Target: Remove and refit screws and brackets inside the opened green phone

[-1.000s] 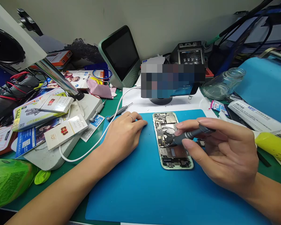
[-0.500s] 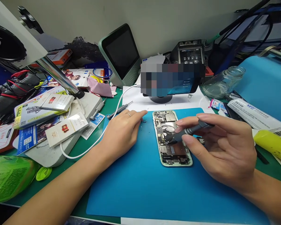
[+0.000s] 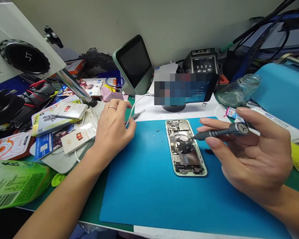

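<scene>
My right hand (image 3: 254, 149) grips a dark grey precision screwdriver (image 3: 221, 131) between thumb and fingers. The driver lies nearly level, its tip close to the right edge of an opened phone (image 3: 185, 159); whether they touch I cannot tell. Bare circuit parts and a round coil show inside the phone, which rests on a blue mat (image 3: 149, 196). At the mat's upper left, my left hand (image 3: 114, 124) has its fingers bent, thumb apart from the index finger. In that gap show a white cable (image 3: 132, 111) and a second screwdriver (image 3: 138, 115), partly hidden by the hand.
Tiny parts (image 3: 157, 130) lie left of the phone. Behind stand a device with a lit screen (image 3: 200, 89), a smart display (image 3: 133, 63) and a glass jar (image 3: 239, 89). Cigarette packs (image 3: 78, 136), a microscope stand (image 3: 77, 86) and a green bottle (image 3: 17, 182) crowd the left.
My left hand has moved left, off the mat's upper part to the lying screwdriver. My right hand has drawn the held screwdriver back to the right and tilted it flatter. The view has shifted slightly.
</scene>
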`<state>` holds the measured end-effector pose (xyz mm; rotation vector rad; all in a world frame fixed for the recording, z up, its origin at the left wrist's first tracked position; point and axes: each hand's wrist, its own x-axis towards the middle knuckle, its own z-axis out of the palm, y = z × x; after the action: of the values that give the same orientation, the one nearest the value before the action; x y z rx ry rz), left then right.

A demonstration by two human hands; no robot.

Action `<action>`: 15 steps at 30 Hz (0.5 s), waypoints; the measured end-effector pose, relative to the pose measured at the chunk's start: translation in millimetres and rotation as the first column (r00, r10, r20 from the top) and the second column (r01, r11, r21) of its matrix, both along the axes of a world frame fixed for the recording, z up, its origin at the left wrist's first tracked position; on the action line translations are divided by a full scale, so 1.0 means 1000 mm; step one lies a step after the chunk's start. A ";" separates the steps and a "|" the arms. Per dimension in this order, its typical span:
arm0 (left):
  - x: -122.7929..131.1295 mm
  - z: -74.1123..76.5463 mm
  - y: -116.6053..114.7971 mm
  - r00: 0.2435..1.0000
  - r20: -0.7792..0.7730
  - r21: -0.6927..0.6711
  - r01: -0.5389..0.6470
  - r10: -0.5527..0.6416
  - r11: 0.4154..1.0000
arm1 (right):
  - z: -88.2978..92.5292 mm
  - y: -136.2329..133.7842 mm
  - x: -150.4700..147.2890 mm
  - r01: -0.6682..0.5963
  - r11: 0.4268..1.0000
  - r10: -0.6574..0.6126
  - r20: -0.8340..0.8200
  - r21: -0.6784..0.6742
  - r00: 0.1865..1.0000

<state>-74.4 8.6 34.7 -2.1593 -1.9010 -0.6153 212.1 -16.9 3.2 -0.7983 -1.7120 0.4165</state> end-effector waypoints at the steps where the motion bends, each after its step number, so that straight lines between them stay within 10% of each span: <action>1: -0.005 0.003 0.001 0.999 0.026 -0.014 -0.032 0.032 0.999 | 0.000 0.001 0.000 -0.001 1.000 0.001 0.011 0.015 1.000; 15: -0.044 0.013 0.004 0.992 -0.112 -0.393 0.008 -0.056 0.920 | -0.003 0.010 0.021 -0.041 0.986 -0.005 0.271 0.162 0.962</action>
<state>-118.9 12.6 47.7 -2.3987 -2.0658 -0.1020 233.1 -6.4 0.3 -0.7428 -1.9813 0.1774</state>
